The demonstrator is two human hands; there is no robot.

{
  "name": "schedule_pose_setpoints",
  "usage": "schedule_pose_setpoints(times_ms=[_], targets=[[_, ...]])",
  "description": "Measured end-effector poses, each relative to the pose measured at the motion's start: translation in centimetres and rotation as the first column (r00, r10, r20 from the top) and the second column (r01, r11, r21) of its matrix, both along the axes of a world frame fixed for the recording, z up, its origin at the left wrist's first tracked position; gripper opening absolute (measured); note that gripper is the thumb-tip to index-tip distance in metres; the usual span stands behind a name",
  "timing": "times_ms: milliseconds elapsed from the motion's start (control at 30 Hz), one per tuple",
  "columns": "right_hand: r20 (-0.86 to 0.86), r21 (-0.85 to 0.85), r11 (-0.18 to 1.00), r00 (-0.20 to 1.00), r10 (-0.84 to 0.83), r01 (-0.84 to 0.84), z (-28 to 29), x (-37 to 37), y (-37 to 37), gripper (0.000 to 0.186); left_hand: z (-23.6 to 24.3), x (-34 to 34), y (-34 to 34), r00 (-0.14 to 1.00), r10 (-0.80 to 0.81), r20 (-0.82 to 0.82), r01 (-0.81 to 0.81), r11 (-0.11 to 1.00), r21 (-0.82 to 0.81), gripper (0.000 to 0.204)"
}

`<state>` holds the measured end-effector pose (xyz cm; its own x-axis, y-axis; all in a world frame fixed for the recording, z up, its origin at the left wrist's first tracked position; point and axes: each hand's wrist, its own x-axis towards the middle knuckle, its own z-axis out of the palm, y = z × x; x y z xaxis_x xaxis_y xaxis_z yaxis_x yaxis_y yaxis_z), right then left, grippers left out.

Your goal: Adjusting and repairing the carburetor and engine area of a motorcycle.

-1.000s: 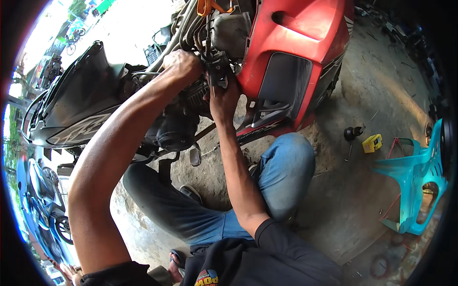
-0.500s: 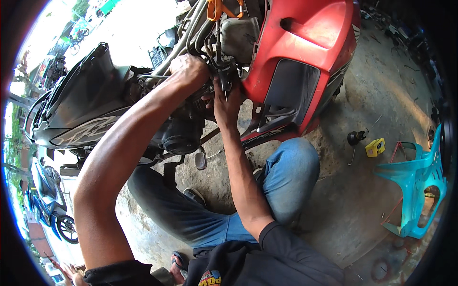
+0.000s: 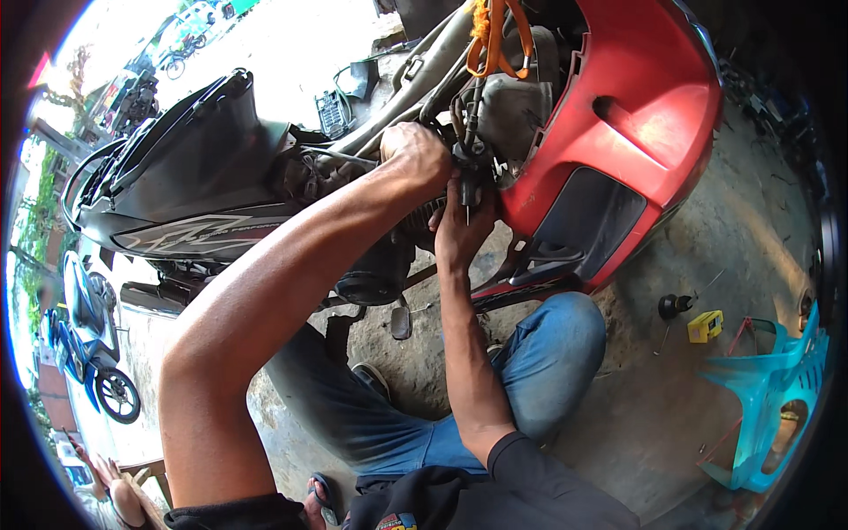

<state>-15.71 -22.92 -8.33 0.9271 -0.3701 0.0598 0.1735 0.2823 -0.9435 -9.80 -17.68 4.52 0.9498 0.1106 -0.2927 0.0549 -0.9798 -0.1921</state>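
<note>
A partly stripped motorcycle lies across the upper view, with a dark seat section [image 3: 190, 150] at left and a red body panel [image 3: 654, 115] at right. Between them, a small dark engine part [image 3: 473, 168] hangs below a cable and hoses; a thin pin-like tip juts from its lower end. My right hand [image 3: 464, 231] grips this part from below, thumb up along it. Just left of it, my left hand [image 3: 417, 152] is closed against the frame tubes. Its fingertips and whatever they hold are hidden behind the hand.
An orange strap [image 3: 499, 40] dangles over the frame tubes. On the concrete at right lie a black round tool [image 3: 674, 306], a yellow box [image 3: 705, 327] and a turquoise plastic chair [image 3: 764, 375]. A blue motorbike [image 3: 88, 340] stands at far left. Another person's hand [image 3: 124, 499] shows at lower left.
The view has shifted, so the motorcycle and both hands appear further right and lower. Both hands stay at the same engine area, their hold much the same.
</note>
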Motion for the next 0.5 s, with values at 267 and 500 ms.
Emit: schedule_pose_setpoints(times_ms=[267,500], targets=[[0.068,0.199,0.978,0.997,0.048,-0.061,-0.4,-0.2,1.0,0.053,-1.7,0.6,1.9,0.978,-0.16,0.135,0.159,0.987,0.018,0.037],[0.063,0.017,0.999,0.997,-0.048,0.047,-3.5,0.7,3.0,0.062,-2.2,4.1,1.3,0.966,0.183,-0.18,-0.173,0.982,0.072,0.021]])
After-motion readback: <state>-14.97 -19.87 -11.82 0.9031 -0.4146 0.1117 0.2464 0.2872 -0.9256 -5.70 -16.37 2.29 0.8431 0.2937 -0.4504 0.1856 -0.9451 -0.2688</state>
